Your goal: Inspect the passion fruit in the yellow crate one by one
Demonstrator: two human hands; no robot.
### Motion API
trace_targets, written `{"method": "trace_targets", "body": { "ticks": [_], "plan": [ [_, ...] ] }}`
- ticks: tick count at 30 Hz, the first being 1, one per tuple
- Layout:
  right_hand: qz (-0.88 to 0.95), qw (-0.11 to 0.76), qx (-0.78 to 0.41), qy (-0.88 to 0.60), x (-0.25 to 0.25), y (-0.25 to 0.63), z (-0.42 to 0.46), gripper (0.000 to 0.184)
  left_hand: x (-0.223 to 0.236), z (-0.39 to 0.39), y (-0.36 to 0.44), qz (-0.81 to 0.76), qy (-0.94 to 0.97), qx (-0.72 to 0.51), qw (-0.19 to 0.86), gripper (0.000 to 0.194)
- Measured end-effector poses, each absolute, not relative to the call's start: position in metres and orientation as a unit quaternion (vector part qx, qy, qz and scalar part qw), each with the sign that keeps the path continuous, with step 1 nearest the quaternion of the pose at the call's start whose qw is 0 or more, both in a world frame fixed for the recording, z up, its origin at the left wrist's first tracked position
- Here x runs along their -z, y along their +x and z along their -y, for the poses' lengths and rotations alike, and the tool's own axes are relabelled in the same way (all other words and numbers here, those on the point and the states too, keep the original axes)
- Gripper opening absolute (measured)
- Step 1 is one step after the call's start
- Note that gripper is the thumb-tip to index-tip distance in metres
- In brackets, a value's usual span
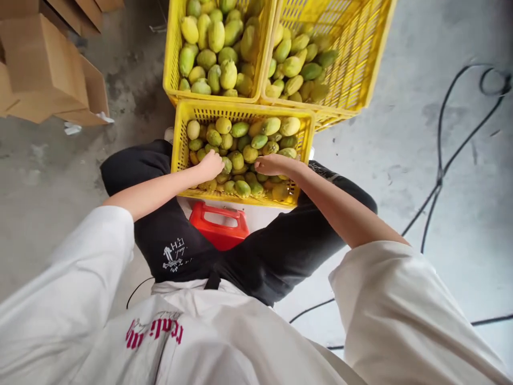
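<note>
A yellow plastic crate (243,108) between my knees holds many oval green-yellow fruits (250,154) that look like small papayas. Over its left half, my left hand (211,164) is closed, fingers curled down beside a greenish fruit (226,165). My right hand (270,164) is also closed, a short way to the right and just above the fruits. Whatever either hand grips, if anything, is hidden by the fingers. A few fruits lie in the gap between the two hands.
Two more yellow crates stand beyond: the left crate (166,59) well filled with fruit, the right crate (352,59) partly filled. Cardboard boxes (44,64) lie at the upper left. A red plastic stool (220,232) sits under me. Black cable (440,176) loops on the right floor.
</note>
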State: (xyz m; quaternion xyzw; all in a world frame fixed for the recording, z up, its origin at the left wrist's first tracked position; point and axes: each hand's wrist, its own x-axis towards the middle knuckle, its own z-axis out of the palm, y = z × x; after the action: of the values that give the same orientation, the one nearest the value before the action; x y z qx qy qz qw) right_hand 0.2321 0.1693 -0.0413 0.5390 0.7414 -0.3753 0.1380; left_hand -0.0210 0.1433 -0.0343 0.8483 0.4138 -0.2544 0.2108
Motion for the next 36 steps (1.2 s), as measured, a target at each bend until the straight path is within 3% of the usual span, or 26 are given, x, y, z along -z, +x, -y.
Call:
{"method": "trace_targets", "body": {
  "ticks": [6,9,16,20,23,27,31,36],
  "plan": [
    [-0.749,0.310,0.311,0.495,0.060,0.203,-0.180,0.037,0.072,-0.168,-0.031,-0.449,0.800,0.299,0.264,0.053],
    [-0.761,0.339,0.346,0.431,0.060,0.187,-0.174,0.043,0.080,-0.172,-0.025,-0.437,0.791,0.328,0.276,0.064],
    [-0.754,0.251,0.426,0.433,0.074,0.160,-0.173,0.041,0.108,-0.164,-0.002,-0.481,0.735,0.341,0.334,0.103],
    [-0.741,0.159,0.446,0.476,0.108,0.153,-0.169,0.028,0.121,-0.158,0.007,-0.507,0.723,0.314,0.347,0.096],
    [-0.750,0.030,0.433,0.499,0.132,0.158,-0.162,0.019,0.123,-0.157,0.008,-0.518,0.715,0.308,0.354,0.090],
    [-0.740,-0.114,0.425,0.508,0.134,0.184,-0.170,0.022,0.120,-0.154,0.005,-0.530,0.717,0.295,0.343,0.086],
    [-0.738,-0.059,0.418,0.526,0.105,0.224,-0.203,0.017,0.116,-0.150,0.003,-0.521,0.735,0.293,0.320,0.083],
    [-0.755,-0.082,0.345,0.552,0.083,0.277,-0.230,0.022,0.109,-0.149,0.013,-0.510,0.745,0.291,0.316,0.065]
  ]
}}
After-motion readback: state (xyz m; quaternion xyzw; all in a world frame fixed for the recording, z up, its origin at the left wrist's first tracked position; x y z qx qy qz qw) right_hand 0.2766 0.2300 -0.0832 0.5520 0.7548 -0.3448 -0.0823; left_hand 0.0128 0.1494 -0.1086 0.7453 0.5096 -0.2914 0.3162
